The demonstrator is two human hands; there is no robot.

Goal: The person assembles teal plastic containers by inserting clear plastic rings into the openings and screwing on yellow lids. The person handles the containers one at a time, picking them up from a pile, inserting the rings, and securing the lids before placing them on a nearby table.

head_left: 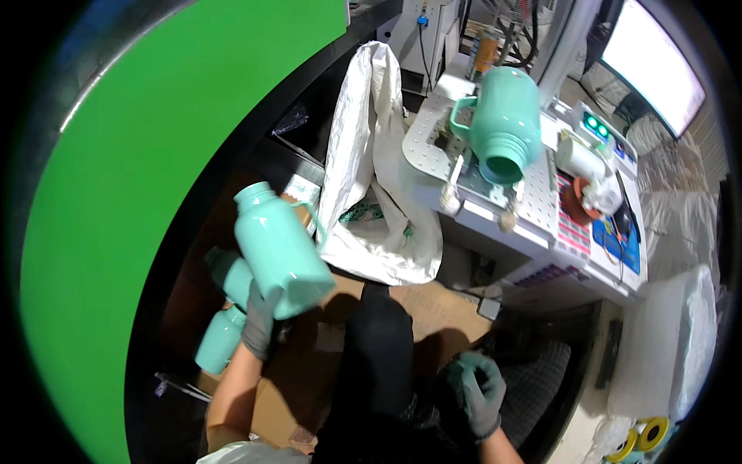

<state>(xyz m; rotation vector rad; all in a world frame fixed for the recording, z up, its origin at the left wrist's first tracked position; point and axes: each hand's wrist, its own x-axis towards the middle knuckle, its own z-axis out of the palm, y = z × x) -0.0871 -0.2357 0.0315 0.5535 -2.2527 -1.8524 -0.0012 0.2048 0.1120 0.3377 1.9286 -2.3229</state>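
Observation:
My left hand [259, 321], in a grey glove, grips the bottom of a mint-green bottle [280, 247] with a handle and holds it up tilted, neck toward the upper left. Two more mint-green bottles [224, 309] lie below it on cardboard. My right hand [478, 390], also gloved, rests near my lap with its fingers loosely curled and nothing in it. Another mint-green bottle [504, 124] lies on its side on the white perforated machine table [421, 139], mouth facing me.
A white woven sack [371, 162] stands open between the bottles and the machine. The machine's front has a control panel [614, 240] with coloured stickers. A monitor [657, 62] glows at the upper right. Rolls of tape [645, 441] lie at the lower right. A large green surface [162, 147] fills the left.

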